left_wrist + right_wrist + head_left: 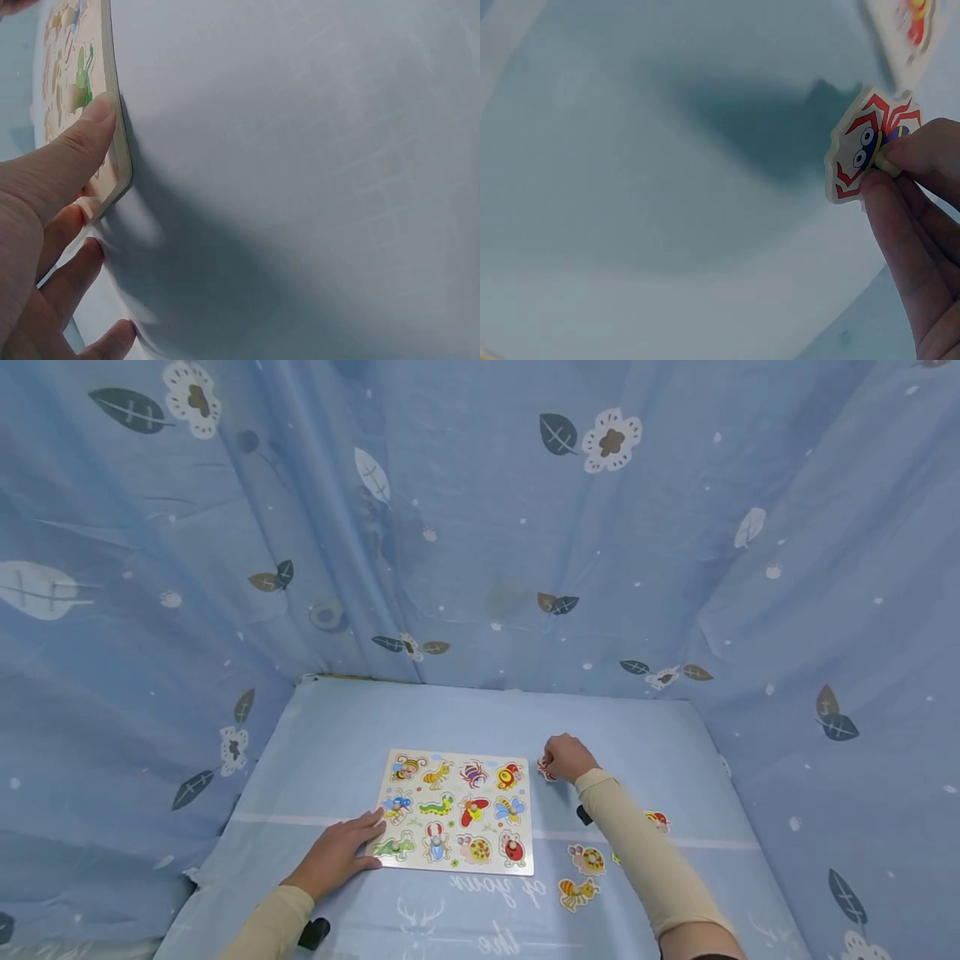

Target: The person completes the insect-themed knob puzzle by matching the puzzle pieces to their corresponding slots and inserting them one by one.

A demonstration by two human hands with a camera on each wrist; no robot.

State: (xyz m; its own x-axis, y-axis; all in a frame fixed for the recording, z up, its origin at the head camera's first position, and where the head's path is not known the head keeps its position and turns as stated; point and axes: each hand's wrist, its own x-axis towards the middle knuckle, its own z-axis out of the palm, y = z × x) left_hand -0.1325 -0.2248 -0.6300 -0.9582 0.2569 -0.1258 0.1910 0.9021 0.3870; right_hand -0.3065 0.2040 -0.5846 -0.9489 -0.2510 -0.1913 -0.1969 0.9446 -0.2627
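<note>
A wooden peg-puzzle board (pixel 454 810) with rows of coloured insect pictures lies flat on the cloth-covered table. My left hand (pixel 341 853) rests at the board's near left corner. In the left wrist view its thumb (pixel 79 146) touches the edge of the board (pixel 112 90), while the other fingers spread beside and below the corner. Just right of the board's far right corner, my right hand (pixel 572 758) pinches a spider puzzle piece (pixel 866 142) by its small knob, between thumb and fingertips. The piece is tilted, its shadow on the cloth, and the hand covers part of it.
Right of the board lie a spotted snail piece (pixel 587 860) and a yellow striped insect piece (pixel 577 893). Beyond the right forearm is a red piece (pixel 658 821); the sleeve hides most of a green one (pixel 617 858). Patterned blue curtains (pixel 495 568) surround the table.
</note>
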